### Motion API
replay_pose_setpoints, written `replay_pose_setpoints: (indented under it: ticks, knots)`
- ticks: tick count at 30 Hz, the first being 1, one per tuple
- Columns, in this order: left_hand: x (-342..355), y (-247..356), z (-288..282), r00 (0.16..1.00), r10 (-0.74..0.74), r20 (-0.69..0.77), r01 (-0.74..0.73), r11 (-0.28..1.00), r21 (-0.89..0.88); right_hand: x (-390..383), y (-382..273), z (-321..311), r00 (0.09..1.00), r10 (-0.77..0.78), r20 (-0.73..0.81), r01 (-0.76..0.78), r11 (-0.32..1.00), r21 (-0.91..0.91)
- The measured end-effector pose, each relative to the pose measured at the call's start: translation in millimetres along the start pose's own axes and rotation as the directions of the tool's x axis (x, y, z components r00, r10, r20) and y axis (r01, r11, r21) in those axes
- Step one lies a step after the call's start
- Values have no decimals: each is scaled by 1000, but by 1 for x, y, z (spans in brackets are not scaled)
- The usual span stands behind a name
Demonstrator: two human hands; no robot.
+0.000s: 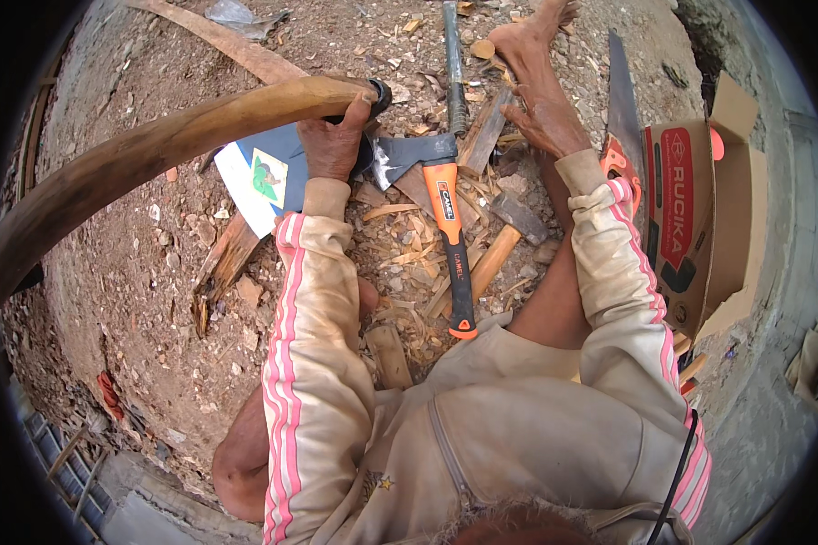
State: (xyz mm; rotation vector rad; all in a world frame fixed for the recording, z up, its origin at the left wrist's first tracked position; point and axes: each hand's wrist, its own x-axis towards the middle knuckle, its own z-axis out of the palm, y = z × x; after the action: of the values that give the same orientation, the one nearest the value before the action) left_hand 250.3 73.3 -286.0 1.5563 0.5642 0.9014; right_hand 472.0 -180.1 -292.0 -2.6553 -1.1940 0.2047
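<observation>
My left hand (332, 145) is wrapped around the head end of a hoe, close to its black metal socket. The hoe's thick curved wooden handle (182, 129) sweeps away to the left edge. Its dark blue blade (286, 145), bearing a white label, is partly hidden behind the hand. Over my bent leg, my right hand (550, 123) hangs with its fingers apart and nothing in them. Between my arms lies an axe (449, 218) with an orange and black handle. A hammer (493, 263) with a wooden handle rests beside it, among wood chips (413, 245).
To the right, a handsaw (623, 100) with an orange handle leans near an open cardboard box (682, 218). A metal rod (453, 68) lies ahead, next to my bare foot (527, 41). Wood scraps (236, 250) and stones are scattered over the dirt.
</observation>
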Motion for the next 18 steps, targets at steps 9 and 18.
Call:
replay_pose_setpoints:
  ticks: [9,18]
  knots:
    - [0,0,-3,997,-71,-11,70,997,-36,-49,-103,-25,901,-255,350,225,966,126]
    - [3,-8,-13,998,-61,31,59,995,75,-116,-112,13,917,-138,374,6,943,333]
